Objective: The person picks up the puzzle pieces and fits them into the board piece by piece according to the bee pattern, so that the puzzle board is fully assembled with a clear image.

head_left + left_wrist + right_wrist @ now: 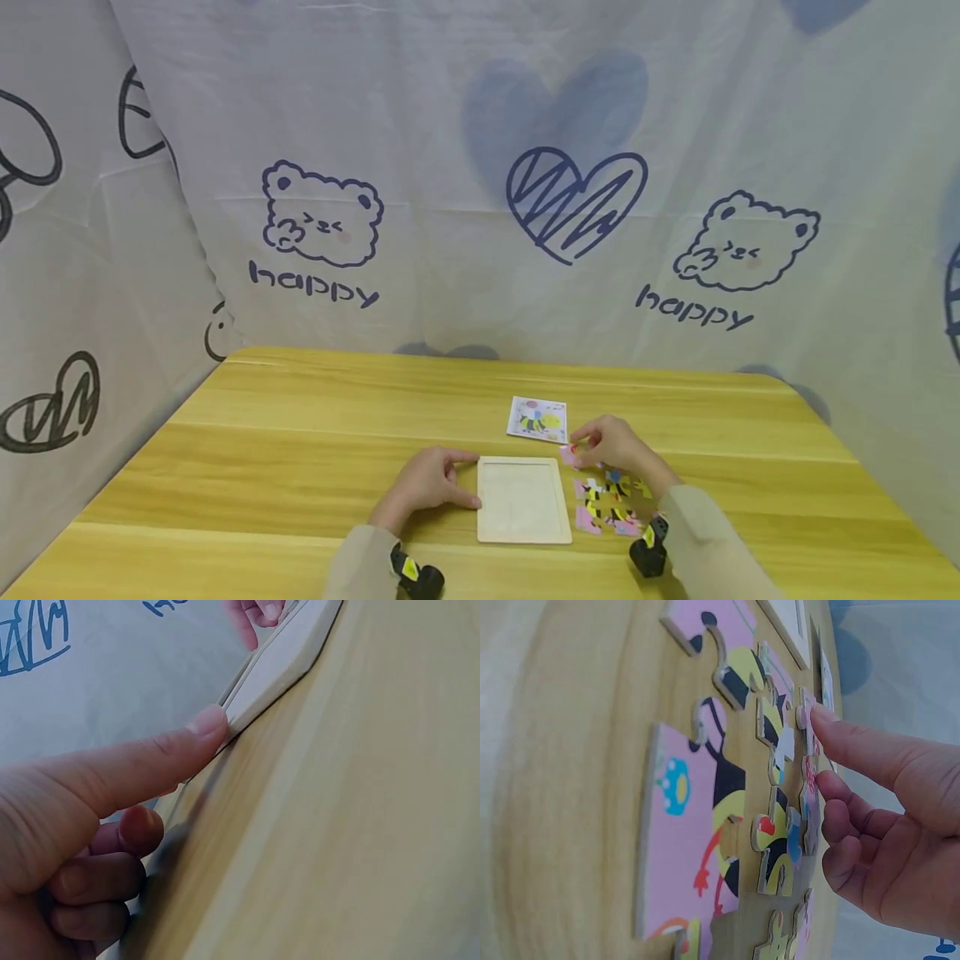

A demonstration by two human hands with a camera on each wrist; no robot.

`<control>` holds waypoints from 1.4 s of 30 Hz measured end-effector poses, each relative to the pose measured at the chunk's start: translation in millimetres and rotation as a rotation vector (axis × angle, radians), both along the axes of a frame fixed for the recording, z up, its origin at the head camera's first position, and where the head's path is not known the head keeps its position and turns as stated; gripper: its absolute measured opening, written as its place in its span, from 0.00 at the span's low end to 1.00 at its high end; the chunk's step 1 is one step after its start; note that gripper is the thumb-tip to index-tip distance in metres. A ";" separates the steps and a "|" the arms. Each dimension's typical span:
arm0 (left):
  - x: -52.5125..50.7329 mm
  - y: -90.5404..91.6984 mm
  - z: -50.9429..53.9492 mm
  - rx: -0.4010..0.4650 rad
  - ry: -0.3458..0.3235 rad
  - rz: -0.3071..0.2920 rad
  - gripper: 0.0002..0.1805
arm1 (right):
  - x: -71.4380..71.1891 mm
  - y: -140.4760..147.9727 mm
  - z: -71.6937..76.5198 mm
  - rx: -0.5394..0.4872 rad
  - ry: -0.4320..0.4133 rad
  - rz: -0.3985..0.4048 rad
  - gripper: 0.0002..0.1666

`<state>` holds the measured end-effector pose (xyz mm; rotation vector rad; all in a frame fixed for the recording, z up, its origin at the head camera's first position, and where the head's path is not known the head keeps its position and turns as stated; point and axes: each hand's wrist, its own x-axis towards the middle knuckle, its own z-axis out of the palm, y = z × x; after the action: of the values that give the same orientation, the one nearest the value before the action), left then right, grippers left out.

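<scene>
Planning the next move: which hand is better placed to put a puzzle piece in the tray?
Probably the right hand: it is at the puzzle pieces; the left hand touches the tray on its opposite side.

Head view: right hand (613, 442) covers part of pink puzzle piece (568, 456); grip unclear. Small marks on picture card (537, 419) too tiny to make out. Sleeves (712, 542) run off bottom edge.
Left wrist view: tray (277, 667) cut by top edge, left hand (52, 810) by left.
Right wrist view: lowest puzzle pieces (774, 943) cropped at bottom.
</scene>
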<state>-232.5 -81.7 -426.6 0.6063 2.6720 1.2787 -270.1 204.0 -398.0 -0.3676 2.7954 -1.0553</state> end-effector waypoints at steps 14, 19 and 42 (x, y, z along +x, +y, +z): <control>-0.2 1.5 0.3 -0.035 0.006 0.009 0.34 | -0.5 -3.7 -1.8 0.091 -0.003 -0.051 0.12; -0.3 1.3 0.4 -0.037 0.016 0.004 0.33 | 0.1 -3.8 -0.2 0.052 0.018 -0.041 0.16; 2.5 4.4 6.2 -0.048 -0.044 0.010 0.31 | 4.8 -15.5 1.8 -0.266 -0.133 -0.124 0.06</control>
<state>-230.0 -77.3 -420.4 0.5521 2.6649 1.2124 -265.3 188.5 -396.2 -0.1445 2.5935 -1.4291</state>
